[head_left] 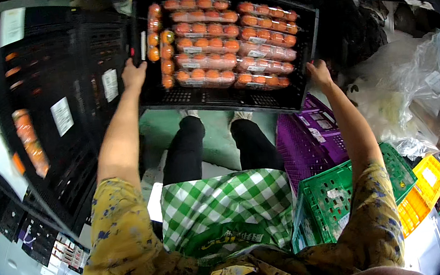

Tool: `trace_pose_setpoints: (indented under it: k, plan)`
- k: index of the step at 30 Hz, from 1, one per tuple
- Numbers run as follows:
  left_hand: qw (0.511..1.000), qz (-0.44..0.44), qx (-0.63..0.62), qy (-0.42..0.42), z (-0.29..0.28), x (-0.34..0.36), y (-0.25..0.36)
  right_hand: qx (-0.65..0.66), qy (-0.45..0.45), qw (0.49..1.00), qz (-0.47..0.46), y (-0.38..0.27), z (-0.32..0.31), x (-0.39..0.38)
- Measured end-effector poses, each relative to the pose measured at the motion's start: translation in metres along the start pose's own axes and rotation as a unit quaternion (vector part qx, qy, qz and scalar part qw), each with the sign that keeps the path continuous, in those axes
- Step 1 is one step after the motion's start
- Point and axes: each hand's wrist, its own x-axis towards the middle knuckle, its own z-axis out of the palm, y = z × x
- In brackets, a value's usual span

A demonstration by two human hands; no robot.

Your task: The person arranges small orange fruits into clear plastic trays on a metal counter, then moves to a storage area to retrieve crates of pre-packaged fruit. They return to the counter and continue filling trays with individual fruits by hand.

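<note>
Between my two hands is a wide black crate (209, 99), gripped at its opposite short sides. My left hand (134, 75) closes on the left rim, by a pale label strip. On the right rim my right hand (319, 73) is wrapped over the edge, its fingers partly hidden. Inside the crate lie rows of clear packs of tomatoes (205, 30), orange-red, several to a pack. A few packs stand lengthwise along the left side, and a bare strip of slotted floor shows at the near side.
Tall stacked black crates (62, 58) with white labels rise at left; one holds a tomato pack (31, 142). To my right are a purple crate (310, 136), a green crate (327, 198), a yellow crate (421, 188) and clear plastic bags (410, 88). Green floor (220, 137) shows around my feet.
</note>
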Motion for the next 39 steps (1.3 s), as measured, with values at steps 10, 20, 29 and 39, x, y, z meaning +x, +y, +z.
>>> trace_pose_setpoints:
  k: [10,20,29,39]
  plan:
    - [0.949,-0.083,-0.301,-0.052,0.014,0.012,0.000,0.399,-0.076,0.905,0.130,-0.020,0.018,0.022]
    - [0.955,-0.081,-0.272,-0.087,0.010,-0.022,-0.032,0.356,0.001,0.921,0.157,-0.020,-0.009,0.019]
    - [0.882,-0.108,-0.455,-0.064,-0.073,-0.184,-0.022,0.359,-0.032,0.924,0.128,-0.038,-0.084,-0.058]
    - [0.873,-0.061,-0.483,-0.018,-0.156,-0.288,-0.002,0.388,-0.039,0.917,0.080,-0.060,-0.171,-0.125]
